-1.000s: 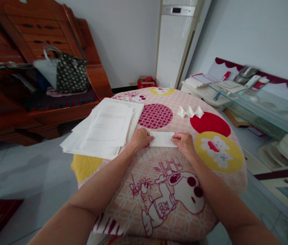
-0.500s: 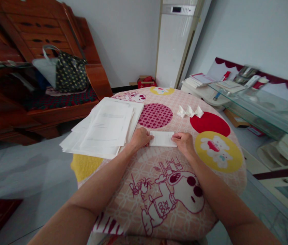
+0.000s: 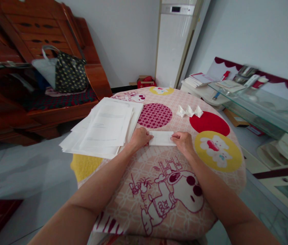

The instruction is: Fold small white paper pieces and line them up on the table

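Observation:
A small folded white paper (image 3: pixel 162 138) lies flat on the round table, which is covered by a pink cartoon-print cloth (image 3: pixel 159 190). My left hand (image 3: pixel 139 137) has its fingers curled and pinches the paper's left end. At the right end my right hand (image 3: pixel 183 141) does the same with closed fingers. A spread stack of white printed sheets (image 3: pixel 105 129) lies just left of my left hand. Three small folded white paper shapes (image 3: pixel 190 111) sit in a row beyond my right hand.
A carved wooden bench (image 3: pixel 44 68) with a dark patterned handbag (image 3: pixel 68 72) stands to the left. A white tall appliance (image 3: pixel 172 44) is at the back. On the right a glass-topped table (image 3: pixel 269 109) holds books and jars. Grey tiled floor (image 3: pixel 18 177) surrounds the table.

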The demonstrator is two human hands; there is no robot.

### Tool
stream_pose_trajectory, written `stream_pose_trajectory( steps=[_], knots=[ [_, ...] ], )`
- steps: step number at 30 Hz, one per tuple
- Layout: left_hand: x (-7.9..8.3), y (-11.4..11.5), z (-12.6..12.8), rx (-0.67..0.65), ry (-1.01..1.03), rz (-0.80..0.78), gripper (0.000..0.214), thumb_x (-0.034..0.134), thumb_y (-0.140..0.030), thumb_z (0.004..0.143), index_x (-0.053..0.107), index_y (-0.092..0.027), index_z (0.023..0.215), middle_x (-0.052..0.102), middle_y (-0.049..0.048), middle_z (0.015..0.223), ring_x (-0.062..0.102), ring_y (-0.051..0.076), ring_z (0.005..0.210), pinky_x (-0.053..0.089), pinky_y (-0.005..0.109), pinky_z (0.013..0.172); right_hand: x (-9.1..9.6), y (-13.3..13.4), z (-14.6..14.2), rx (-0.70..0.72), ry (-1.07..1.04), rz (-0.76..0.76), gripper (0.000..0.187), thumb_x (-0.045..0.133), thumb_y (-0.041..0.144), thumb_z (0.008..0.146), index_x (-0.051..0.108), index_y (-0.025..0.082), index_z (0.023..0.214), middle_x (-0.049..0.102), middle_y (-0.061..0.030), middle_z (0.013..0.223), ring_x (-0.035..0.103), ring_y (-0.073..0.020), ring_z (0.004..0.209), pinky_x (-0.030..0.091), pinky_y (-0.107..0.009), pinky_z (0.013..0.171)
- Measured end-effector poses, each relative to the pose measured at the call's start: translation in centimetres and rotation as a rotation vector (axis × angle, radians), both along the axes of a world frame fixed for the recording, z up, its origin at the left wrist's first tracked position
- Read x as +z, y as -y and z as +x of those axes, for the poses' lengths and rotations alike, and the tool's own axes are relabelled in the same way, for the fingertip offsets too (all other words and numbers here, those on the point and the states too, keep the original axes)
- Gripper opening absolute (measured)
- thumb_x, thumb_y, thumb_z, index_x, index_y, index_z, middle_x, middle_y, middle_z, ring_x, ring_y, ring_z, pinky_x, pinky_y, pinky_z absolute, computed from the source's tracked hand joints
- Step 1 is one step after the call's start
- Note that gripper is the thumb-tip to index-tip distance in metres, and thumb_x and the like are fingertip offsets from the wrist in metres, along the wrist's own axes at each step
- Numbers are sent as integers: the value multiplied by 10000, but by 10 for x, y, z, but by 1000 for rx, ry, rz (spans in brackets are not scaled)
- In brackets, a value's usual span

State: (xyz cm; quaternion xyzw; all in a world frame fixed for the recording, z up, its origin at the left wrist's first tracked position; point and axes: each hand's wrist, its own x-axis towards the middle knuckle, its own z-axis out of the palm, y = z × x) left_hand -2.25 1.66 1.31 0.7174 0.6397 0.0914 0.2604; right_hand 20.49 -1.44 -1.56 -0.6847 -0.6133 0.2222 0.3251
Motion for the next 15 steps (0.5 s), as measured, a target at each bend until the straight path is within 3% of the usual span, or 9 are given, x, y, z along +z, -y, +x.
stream_pose_trajectory(
  steps=[5, 9, 12, 15],
  knots=[
    [2, 2, 2, -17, -94, 45, 242, 646, -334, 885, 741, -150, 762, 727, 87, 716, 703, 214, 797, 519, 278, 774, 4, 2, -2, 33, 47, 12, 153, 690, 195, 753, 816, 182, 838, 803, -76, 838, 748, -229, 793, 540, -290, 719],
    [3, 8, 5, -16, -137, 218, 240, 701, -259, 844, 711, -143, 1054, 747, 127, 1030, 686, 256, 1020, 526, 324, 905, 8, 1, -3, 32, 80, -7, 162, 692, 187, 761, 820, 169, 859, 802, -88, 841, 748, -228, 795, 530, -284, 713],
    [-1, 7, 7, -213, 24, 376, 422, 652, -33, 790, 661, -150, 1196, 697, 121, 1237, 629, 230, 1183, 493, 344, 1035, 8, 2, -3, 29, 88, -17, 155, 697, 197, 767, 820, 178, 860, 799, -79, 827, 742, -220, 774, 527, -277, 699],
    [-8, 0, 6, -486, 213, 312, 503, 498, 90, 776, 719, -177, 1141, 693, 95, 1289, 619, 165, 1229, 453, 312, 1106, 7, 2, -3, 24, 95, -15, 148, 708, 200, 770, 819, 170, 864, 797, -83, 836, 737, -218, 774, 525, -276, 699]
  ],
)
